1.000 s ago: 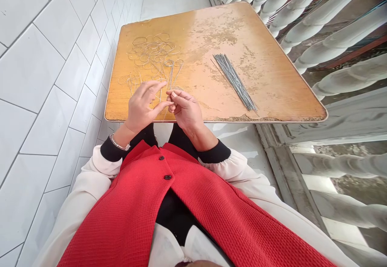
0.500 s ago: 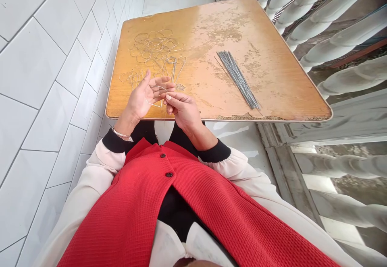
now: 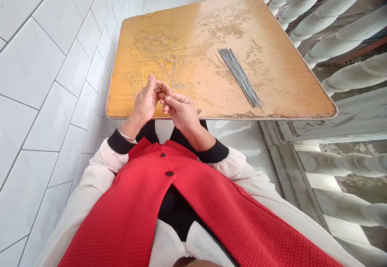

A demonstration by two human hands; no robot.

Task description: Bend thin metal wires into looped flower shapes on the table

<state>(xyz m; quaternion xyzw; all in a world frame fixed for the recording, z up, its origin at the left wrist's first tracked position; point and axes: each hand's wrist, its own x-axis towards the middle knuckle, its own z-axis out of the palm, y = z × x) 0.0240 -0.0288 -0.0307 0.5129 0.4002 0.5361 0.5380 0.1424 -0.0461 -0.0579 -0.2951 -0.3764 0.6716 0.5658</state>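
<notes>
Hands at table edge, rods well apart

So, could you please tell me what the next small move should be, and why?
I'd probably ease the left hand slightly off the right hand: they meet so closely that any thin wire pinched there is too hidden to judge, and its shape cannot be compared with the looped wires lying just beyond.
</notes>
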